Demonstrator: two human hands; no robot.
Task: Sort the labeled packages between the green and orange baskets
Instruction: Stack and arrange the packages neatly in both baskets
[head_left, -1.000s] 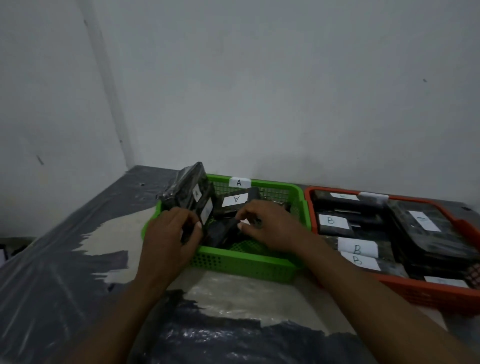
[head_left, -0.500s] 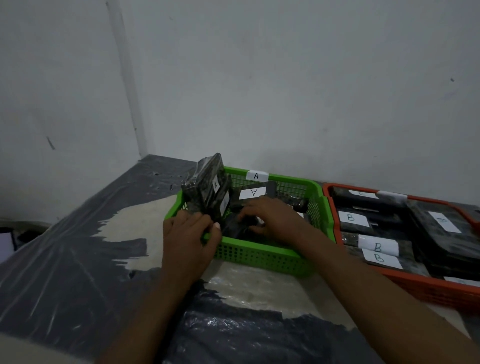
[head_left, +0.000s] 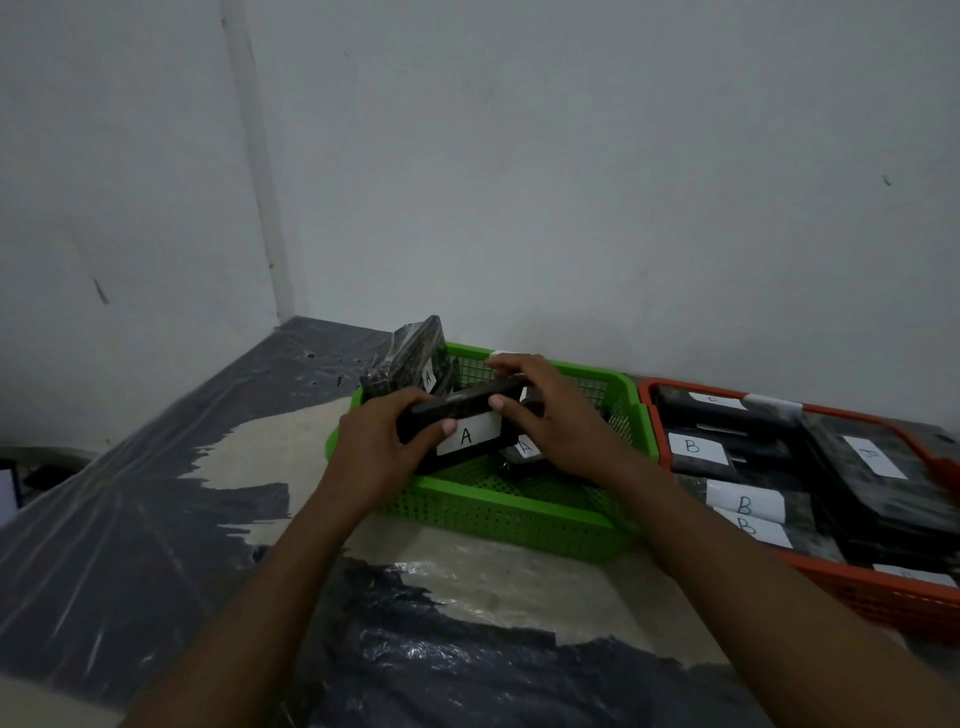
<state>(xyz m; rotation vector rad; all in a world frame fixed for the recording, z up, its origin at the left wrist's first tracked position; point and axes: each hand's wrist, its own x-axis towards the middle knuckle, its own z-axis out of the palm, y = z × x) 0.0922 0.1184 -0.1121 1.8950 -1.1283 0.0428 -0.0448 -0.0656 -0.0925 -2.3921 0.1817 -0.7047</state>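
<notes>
Left hand (head_left: 379, 457) and right hand (head_left: 556, 421) hold 1 A package (head_left: 466, 435) over green basket (head_left: 519, 501).
Fingers (head_left: 506, 364) curl round its ends; orange basket (head_left: 883, 597) with B packages (head_left: 696, 448) sits just beside.

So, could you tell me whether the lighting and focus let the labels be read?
Head view: dim light; the A label on the held package reads clearly; the label on the orange basket's largest package is smeared; glare streaks the black table cover.

Left hand (head_left: 382, 452) and right hand (head_left: 550, 415) grip black package (head_left: 457, 410) (label "A") over green basket (head_left: 519, 514); orange basket (head_left: 883, 597) holds "B" packages.
</notes>
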